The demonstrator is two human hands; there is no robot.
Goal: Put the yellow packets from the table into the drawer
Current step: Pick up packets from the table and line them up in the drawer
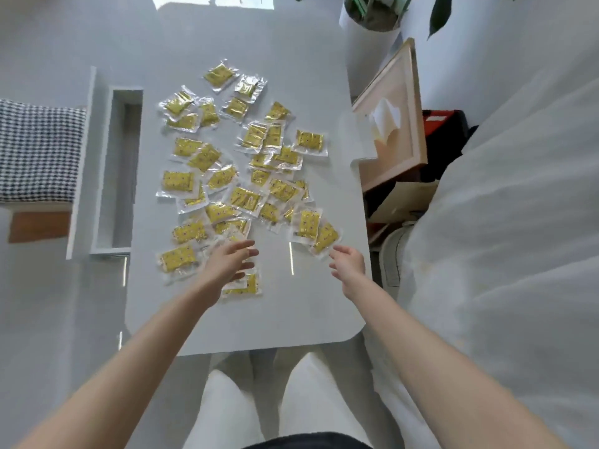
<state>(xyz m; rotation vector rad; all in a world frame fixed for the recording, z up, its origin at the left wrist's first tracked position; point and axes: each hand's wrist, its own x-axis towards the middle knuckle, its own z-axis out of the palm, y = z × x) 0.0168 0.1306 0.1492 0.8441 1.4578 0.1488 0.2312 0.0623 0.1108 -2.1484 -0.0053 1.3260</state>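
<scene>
Yellow packets [243, 199] lie overlapping across the worktop's [291, 312] middle, the left hand [231, 260] and right hand [348, 265] hovering with grip spread and empty, and I'd worry a hasty scoop skids the glossy ones by the right edge overboard.

Packets [245, 199] lie scattered on the table [291, 312], with the drawer [120, 170] to its left

The left grip [227, 264] partly hides 1 yellow packet [249, 284].

Roughly 30 yellow foil packets in clear plastic sleeves [244, 199], some overlapping; 1 white rectangular table [291, 319]; 1 open white drawer [121, 163].
</scene>
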